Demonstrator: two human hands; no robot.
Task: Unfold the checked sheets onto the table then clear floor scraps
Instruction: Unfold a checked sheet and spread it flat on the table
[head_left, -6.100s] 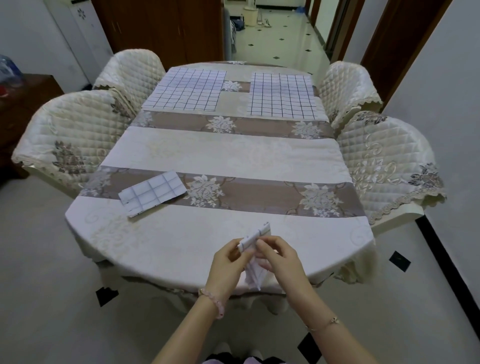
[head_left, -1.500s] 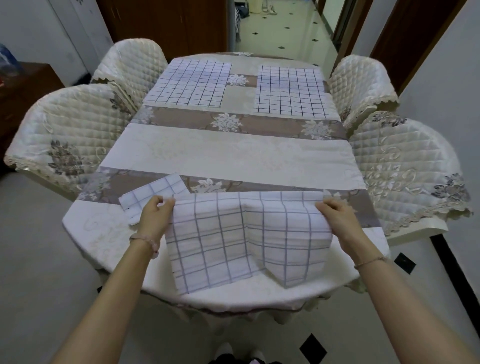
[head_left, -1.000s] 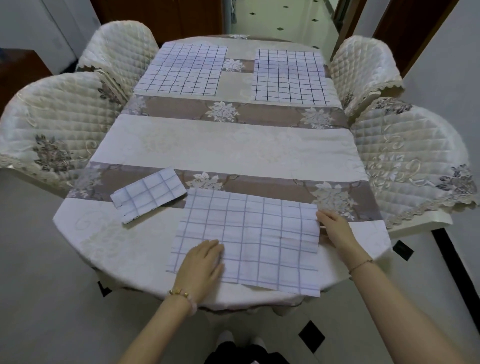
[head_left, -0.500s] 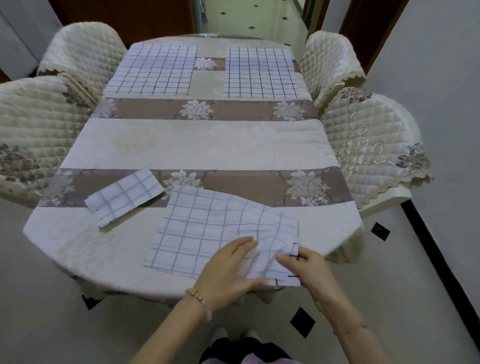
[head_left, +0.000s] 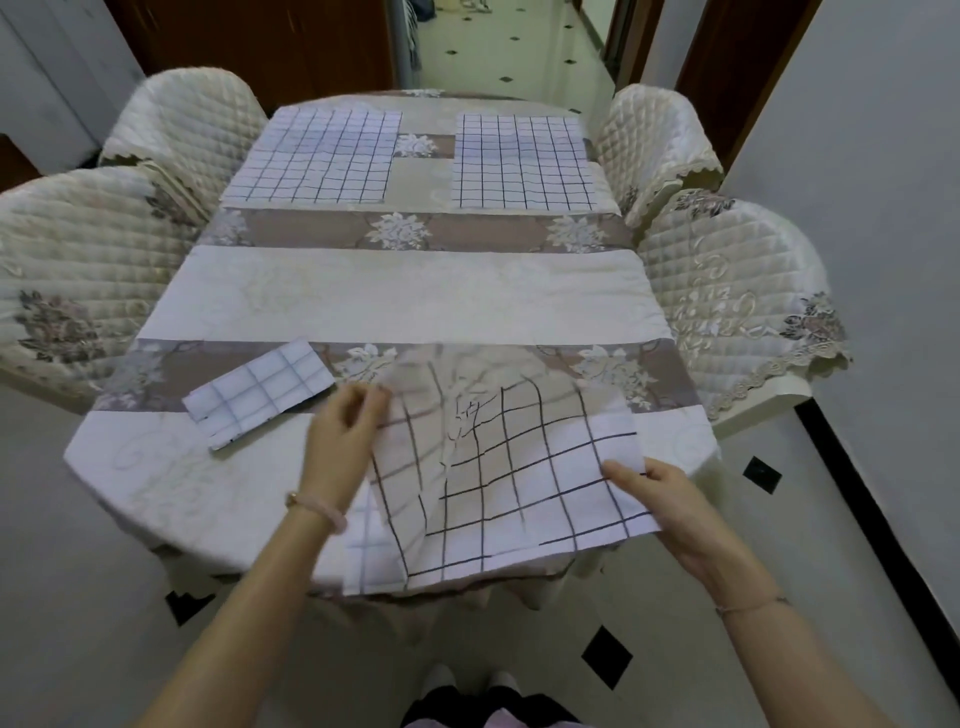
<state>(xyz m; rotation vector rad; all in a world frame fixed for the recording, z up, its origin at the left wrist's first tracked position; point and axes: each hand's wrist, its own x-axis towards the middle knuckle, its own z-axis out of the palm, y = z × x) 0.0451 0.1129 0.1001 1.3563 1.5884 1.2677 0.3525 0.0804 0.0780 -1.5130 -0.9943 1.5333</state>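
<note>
Third sheet's mid-flap and half off the near edge lol

Both hands, left hand (head_left: 343, 436) and right hand (head_left: 657, 499), have fingers pinched on the checked sheet (head_left: 509, 483); it overhangs the counter (head_left: 405, 301), so letting go could slide it floorward.

A checked sheet (head_left: 519, 483) is lifted and rippling over the near edge of the desk (head_left: 405, 301), its far part blurred and its near left corner hanging past that edge. The left hand (head_left: 345, 431) pinches the sheet's far left corner and the right hand (head_left: 660, 499) grips its right edge, thumb on top. Just left of this sheet a folded checked sheet (head_left: 262, 397) lies flat on the desk, and well beyond it, at the desk's far end, two spread checked sheets (head_left: 317, 156) (head_left: 524, 161) lie side by side, flanked by quilted chairs (head_left: 727, 291).
</note>
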